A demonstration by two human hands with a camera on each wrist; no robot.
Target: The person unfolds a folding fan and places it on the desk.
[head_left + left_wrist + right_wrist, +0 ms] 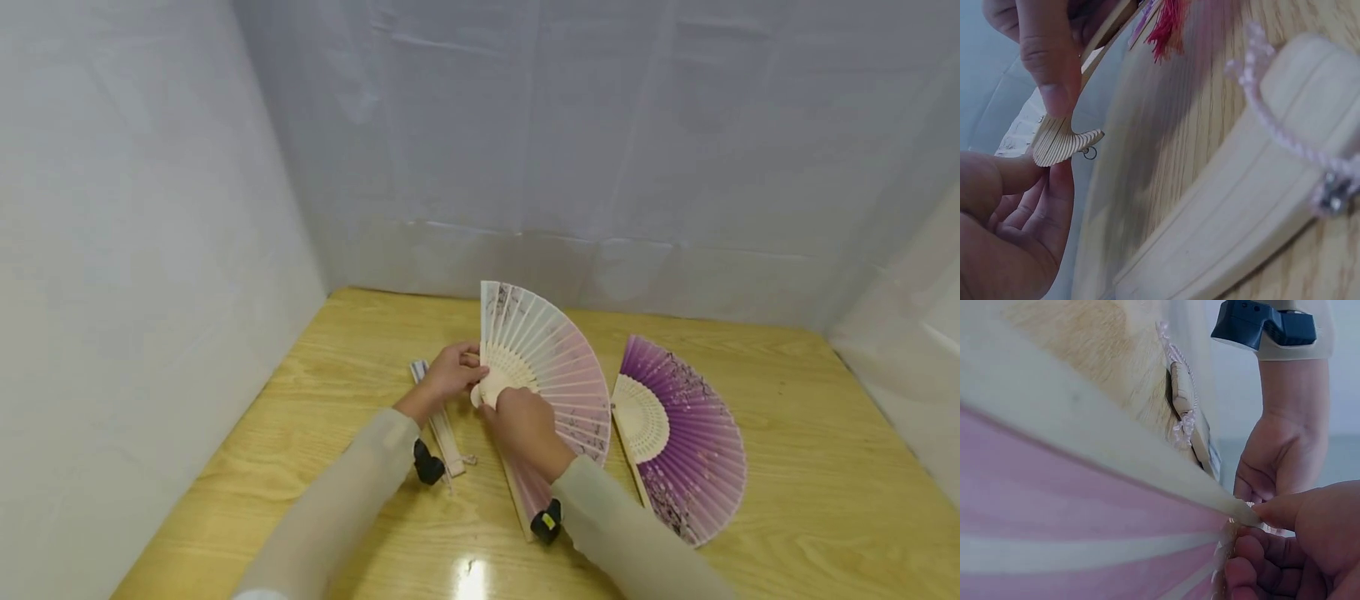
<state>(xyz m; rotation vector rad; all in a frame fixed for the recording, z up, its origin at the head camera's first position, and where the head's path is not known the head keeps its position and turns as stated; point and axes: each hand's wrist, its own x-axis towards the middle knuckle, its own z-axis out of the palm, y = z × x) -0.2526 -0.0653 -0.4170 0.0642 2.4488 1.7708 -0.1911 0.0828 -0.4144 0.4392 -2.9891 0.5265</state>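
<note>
A pink and white folding fan [558, 358] stands spread wide between my hands, its pale pierced wooden ribs meeting at the pivot end. My left hand [453, 371] pinches the outer rib by the pivot between thumb and fingers. On the other side, my right hand [525, 421] grips the lower ribs, thumb on the outer stick. In the left wrist view the stacked rib ends [1060, 140] are slightly fanned, with a small metal ring [1090, 153] beside them. Close to my left wrist lies a folded fan [444, 429] with a pale pink cord [1272, 125].
An open purple fan [693, 433] with a blossom pattern lies to the right on the wooden table [817, 467]. A red tassel [1169, 28] shows in the left wrist view. White sheeting [562, 150] hangs behind the table and at both sides.
</note>
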